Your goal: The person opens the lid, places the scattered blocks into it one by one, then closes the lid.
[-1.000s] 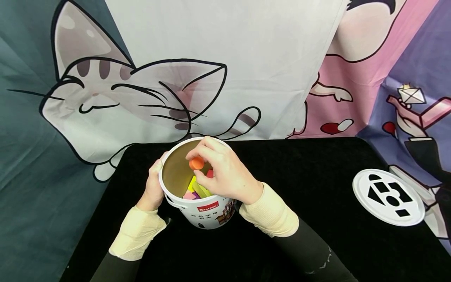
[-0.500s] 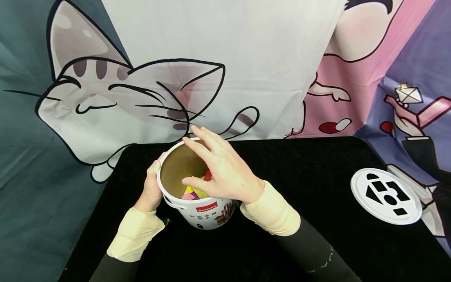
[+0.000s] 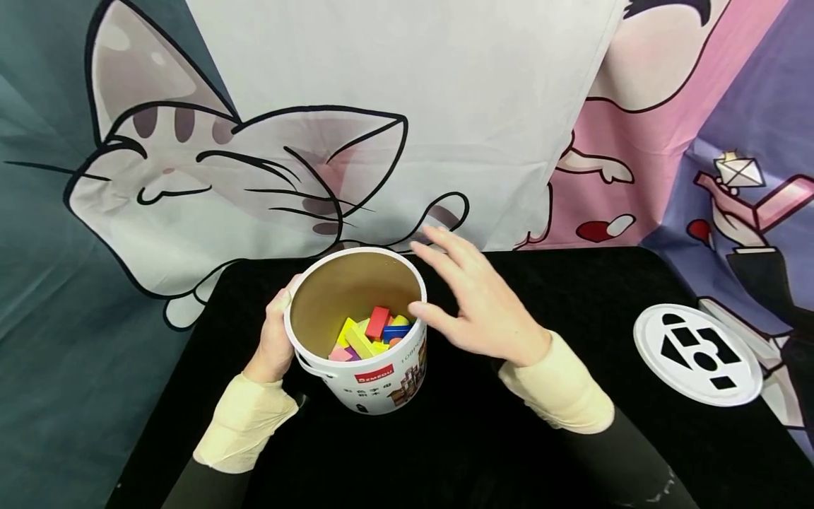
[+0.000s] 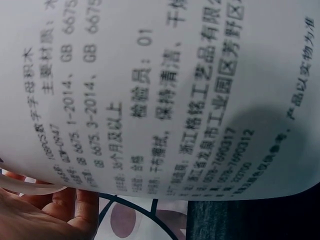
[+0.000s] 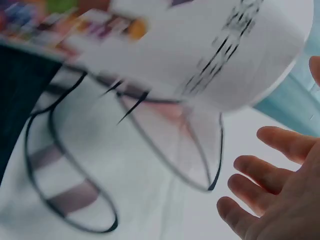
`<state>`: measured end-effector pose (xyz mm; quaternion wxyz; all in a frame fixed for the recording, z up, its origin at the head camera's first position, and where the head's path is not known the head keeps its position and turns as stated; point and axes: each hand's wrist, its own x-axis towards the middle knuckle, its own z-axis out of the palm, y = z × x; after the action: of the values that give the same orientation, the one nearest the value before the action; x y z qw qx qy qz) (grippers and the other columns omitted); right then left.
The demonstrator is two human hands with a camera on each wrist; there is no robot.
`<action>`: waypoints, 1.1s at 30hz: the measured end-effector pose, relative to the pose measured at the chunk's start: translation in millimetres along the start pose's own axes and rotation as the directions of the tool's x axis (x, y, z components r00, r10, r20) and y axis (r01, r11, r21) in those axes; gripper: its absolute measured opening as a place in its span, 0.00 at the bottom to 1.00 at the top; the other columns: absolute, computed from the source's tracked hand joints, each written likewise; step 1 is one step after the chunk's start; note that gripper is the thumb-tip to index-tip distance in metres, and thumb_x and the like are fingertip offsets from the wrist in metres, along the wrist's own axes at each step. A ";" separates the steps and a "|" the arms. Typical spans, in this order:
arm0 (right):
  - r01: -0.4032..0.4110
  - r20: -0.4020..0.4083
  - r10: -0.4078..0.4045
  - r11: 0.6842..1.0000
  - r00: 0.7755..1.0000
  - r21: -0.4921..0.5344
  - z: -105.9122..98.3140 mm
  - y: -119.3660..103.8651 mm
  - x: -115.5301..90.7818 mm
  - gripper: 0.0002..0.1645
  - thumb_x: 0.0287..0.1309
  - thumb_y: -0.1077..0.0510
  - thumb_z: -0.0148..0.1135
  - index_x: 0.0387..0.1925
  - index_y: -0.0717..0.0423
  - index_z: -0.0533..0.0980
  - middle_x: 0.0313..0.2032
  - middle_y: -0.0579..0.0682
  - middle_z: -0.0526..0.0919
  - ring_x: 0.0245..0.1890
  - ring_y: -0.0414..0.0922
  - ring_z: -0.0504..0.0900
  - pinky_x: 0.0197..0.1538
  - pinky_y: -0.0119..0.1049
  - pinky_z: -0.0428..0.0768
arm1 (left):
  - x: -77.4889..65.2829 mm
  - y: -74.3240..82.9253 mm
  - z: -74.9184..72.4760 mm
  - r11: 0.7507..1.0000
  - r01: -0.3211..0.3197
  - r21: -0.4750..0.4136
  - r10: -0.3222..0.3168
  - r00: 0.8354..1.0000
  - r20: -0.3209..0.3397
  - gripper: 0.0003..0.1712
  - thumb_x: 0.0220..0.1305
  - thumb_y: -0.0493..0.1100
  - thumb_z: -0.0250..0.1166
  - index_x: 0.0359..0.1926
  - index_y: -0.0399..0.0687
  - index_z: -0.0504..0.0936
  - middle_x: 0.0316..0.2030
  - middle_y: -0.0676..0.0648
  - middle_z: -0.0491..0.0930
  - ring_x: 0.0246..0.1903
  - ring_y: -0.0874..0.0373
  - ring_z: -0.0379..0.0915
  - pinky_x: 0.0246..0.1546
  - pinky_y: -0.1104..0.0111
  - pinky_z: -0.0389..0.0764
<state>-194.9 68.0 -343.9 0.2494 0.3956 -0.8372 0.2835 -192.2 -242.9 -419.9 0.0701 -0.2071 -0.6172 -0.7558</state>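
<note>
A white bucket point(image 3: 375, 387) with printed sides stands on the black table, its top open. Toy blocks point(image 3: 360, 342) in yellow, red, blue, pink, purple and orange lie at its bottom. My left hand point(image 3: 275, 343) grips the bucket's left side near the rim; part of that hand point(image 4: 60, 212) shows beneath the bucket's lettered wall in the left wrist view. Just right of the rim, my right hand point(image 3: 483, 300) has its fingers spread and holds nothing. Whether its thumb touches the rim I cannot tell. The right wrist view shows the same hand point(image 5: 280, 190) beside the bucket.
A white lid point(image 3: 687, 385) with shaped cutouts lies at the table's right edge. The black tabletop point(image 3: 559, 283) ends at hanging cloths printed with cartoons, including a cat point(image 3: 222, 170).
The orange round block that my right hand pinched over the bucket is out of the fingers. They have spread, and the hand has moved right, off the opening. The left hand stays put.
</note>
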 end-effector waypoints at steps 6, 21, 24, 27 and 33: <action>-0.060 0.033 0.063 0.996 0.997 -0.062 -12.3 29.6 -28.6 0.42 0.59 0.37 0.61 0.70 0.53 0.69 0.74 0.50 0.61 0.73 0.51 0.59 0.72 0.48 0.58 | -2.4 5.1 -1.1 0.999 0.036 -0.002 -0.036 0.999 -0.030 0.29 0.74 0.56 0.39 0.58 0.44 0.76 0.53 0.47 0.77 0.55 0.51 0.68 0.60 0.60 0.66; -0.235 0.017 0.245 0.948 0.969 -0.215 -45.2 101.2 -116.2 0.31 0.52 0.46 0.69 0.56 0.56 0.79 0.57 0.51 0.78 0.59 0.49 0.73 0.61 0.47 0.67 | -0.8 4.9 1.1 1.000 0.015 -0.001 -0.015 1.000 -0.015 0.30 0.74 0.56 0.40 0.59 0.38 0.75 0.53 0.44 0.78 0.55 0.49 0.69 0.60 0.59 0.66; -0.289 0.008 0.300 0.923 0.954 -0.253 -53.8 113.7 -140.0 0.28 0.51 0.47 0.70 0.52 0.55 0.80 0.53 0.50 0.79 0.56 0.50 0.74 0.59 0.47 0.68 | -1.2 4.8 1.2 1.000 0.022 -0.013 -0.022 1.000 -0.013 0.29 0.74 0.55 0.40 0.58 0.41 0.76 0.53 0.45 0.77 0.55 0.49 0.69 0.60 0.58 0.66; -0.345 -0.005 0.359 0.892 0.933 -0.293 -63.5 124.0 -164.2 0.26 0.51 0.48 0.70 0.50 0.56 0.80 0.50 0.51 0.79 0.54 0.51 0.75 0.57 0.49 0.68 | -1.4 4.1 1.0 1.000 0.028 -0.014 -0.028 0.999 -0.018 0.29 0.74 0.56 0.41 0.58 0.42 0.76 0.53 0.45 0.77 0.55 0.49 0.69 0.59 0.58 0.66; -0.459 -0.021 0.488 0.804 0.872 -0.379 -83.7 137.5 -214.0 0.23 0.49 0.49 0.71 0.46 0.58 0.81 0.42 0.57 0.79 0.44 0.58 0.76 0.47 0.56 0.70 | -0.9 2.0 1.2 0.999 0.033 -0.021 -0.033 0.999 -0.003 0.29 0.73 0.57 0.41 0.58 0.44 0.76 0.53 0.46 0.77 0.55 0.50 0.69 0.59 0.58 0.66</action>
<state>-168.8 308.0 -459.5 0.2083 0.1302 -0.9565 0.1573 -190.4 -242.4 -418.2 0.0563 -0.1963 -0.6125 -0.7636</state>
